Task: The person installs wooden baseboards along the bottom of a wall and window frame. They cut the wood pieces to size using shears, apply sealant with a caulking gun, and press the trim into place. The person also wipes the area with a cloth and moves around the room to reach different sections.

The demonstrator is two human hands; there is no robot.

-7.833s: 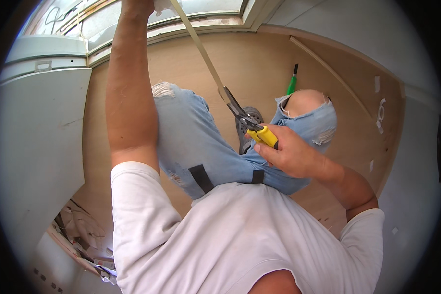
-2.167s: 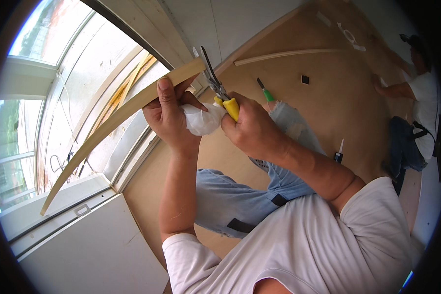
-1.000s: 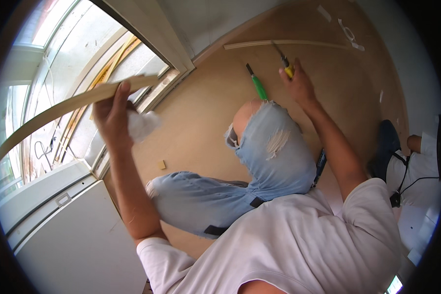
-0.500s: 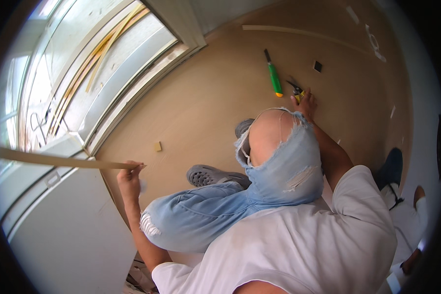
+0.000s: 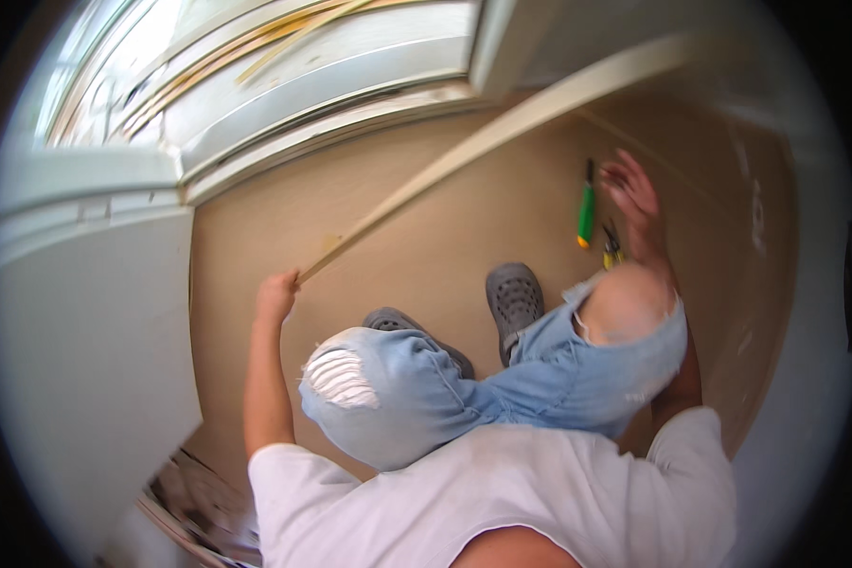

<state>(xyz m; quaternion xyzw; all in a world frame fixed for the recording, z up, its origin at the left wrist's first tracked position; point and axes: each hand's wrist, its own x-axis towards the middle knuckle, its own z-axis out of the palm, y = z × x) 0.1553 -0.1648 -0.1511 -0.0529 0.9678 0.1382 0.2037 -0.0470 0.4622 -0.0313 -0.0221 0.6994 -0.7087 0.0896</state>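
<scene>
My left hand (image 5: 276, 295) grips one end of a long, pale flat strip (image 5: 479, 148), which stretches up to the upper right and blurs at its far end. Something pale shows beside my fingers, too small to make out. My right hand (image 5: 637, 202) is open and raised beside my right knee, its fingers curved and apart. Near it on the brown floor (image 5: 417, 218) lie a tool with a green handle and dark blade (image 5: 586, 210) and yellow-handled cutting pliers (image 5: 612, 248), partly hidden by my knee.
A window opening (image 5: 312, 133) with strips (image 5: 256, 43) beyond it spans the upper left. A white panel (image 5: 85, 350) stands at the left, a grey wall (image 5: 781, 398) at the right. My legs and grey clogs (image 5: 513, 308) occupy the centre; clutter (image 5: 194, 492) lies at lower left.
The pliers left my right hand for the floor, and that hand has lifted off them. The strip in my left hand swung from pointing left to pointing upper right. The view has also turned.
</scene>
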